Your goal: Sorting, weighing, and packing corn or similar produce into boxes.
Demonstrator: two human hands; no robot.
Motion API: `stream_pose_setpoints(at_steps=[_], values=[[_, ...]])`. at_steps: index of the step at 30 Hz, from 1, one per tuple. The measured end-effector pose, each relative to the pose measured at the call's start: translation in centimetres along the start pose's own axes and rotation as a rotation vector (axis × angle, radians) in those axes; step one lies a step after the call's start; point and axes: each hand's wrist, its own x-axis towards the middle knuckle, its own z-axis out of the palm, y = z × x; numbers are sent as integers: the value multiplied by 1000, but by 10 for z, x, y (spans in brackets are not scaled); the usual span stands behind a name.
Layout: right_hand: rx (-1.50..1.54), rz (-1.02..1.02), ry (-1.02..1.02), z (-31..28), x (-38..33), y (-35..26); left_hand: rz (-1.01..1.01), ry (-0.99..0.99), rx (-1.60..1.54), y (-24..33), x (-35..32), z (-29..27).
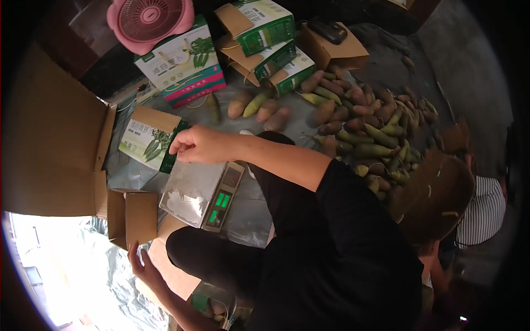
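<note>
My right hand [200, 144] reaches over the upper end of a digital scale [190, 190]. Its fingers are curled together beside the dark green side of a white and green carton [144, 138]; what they hold, if anything, is hidden. The scale has a worn pale plate and green lit digits. At the lower left, my left hand [144, 271] is open, thumb and fingers apart. Its fingertips are just below a small plain brown cardboard box [141, 216], and I cannot tell whether they touch it.
A big pile of green and reddish-brown radishes [367, 124] covers the right. Several printed cartons [265, 33] are stacked at the back; a pink fan [152, 19] tops another stack. A large cardboard box [61, 149] stands left. Another person's striped sleeve [480, 212] shows far right.
</note>
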Motion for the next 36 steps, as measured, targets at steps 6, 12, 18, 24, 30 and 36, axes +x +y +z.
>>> stream_pose_setpoints(at_steps=[6,12,18,24,30,36], values=[[-145,-155,389,-49,-55,1,221,-220,102,53,20,59],[-717,-173,634,-64,-126,-14,250,-294,135,58,23,79],[-1519,231,1099,-116,-204,-30,218,-299,90,50,22,77],[-1597,854,1255,-162,-295,28,239,-284,62,49,19,77],[-624,1006,1330,-188,-367,118,152,-242,18,61,14,74],[-841,1106,981,-173,-319,102,217,-221,-16,57,9,66]])
